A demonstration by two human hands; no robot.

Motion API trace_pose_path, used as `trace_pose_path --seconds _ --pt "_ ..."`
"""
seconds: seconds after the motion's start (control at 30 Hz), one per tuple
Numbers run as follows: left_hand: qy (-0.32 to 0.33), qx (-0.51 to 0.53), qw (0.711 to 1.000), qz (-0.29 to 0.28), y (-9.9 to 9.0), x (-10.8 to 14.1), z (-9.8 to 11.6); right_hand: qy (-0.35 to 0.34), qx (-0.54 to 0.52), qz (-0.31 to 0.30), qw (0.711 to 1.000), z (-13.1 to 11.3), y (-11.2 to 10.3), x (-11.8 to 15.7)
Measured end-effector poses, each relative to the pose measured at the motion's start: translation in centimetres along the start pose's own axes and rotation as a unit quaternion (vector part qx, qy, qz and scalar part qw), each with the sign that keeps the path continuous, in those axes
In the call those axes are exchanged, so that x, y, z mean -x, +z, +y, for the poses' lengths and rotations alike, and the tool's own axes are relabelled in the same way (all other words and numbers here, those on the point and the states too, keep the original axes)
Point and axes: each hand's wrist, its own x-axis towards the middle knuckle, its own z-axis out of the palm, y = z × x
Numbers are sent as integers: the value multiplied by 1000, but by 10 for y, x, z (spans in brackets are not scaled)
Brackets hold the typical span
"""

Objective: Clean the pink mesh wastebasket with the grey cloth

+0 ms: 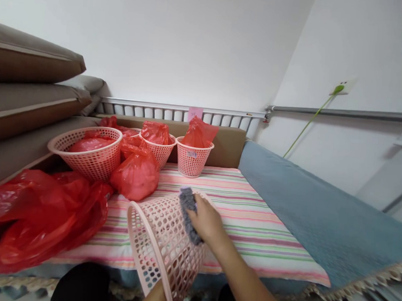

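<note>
A pink perforated plastic basket (155,216) lies tipped on its side at the cloth's front edge, its mouth facing left. My left hand (161,299) grips its rim low down, the fingers inside and the thumb outside; part of that hand is cut off by the frame. With my right hand (208,220) I hold a fluffy grey cleaning cloth (189,214) against the basket's outer wall, fingers closed over it. Under the basket is a striped cloth (251,223). A knotted red plastic bag (135,173) stands just behind the basket, apart from my hands.
Pink baskets holding red bags stand behind: one large (90,156), one middle (159,152), one labelled (191,161). Loose red plastic bags (52,213) spread at left beside stacked cushions (29,97). A blue cover (307,199) lies right; a radiator (155,110) lines the wall.
</note>
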Motion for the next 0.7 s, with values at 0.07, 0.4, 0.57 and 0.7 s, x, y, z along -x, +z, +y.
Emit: trace_pose_path --seconds 0.07,0.4,0.57,0.7 --pt "8 26 999 -43 1 -1 3 76 36 5 996 28 -1 -15" --pt "11 68 997 41 -6 -1 18 152 101 43 982 56 1 -25" --pt "24 68 996 49 -3 -4 8 51 46 34 997 2 3 2" --pt "21 54 996 72 2 -4 7 -71 -63 2 995 -50 -1 35"
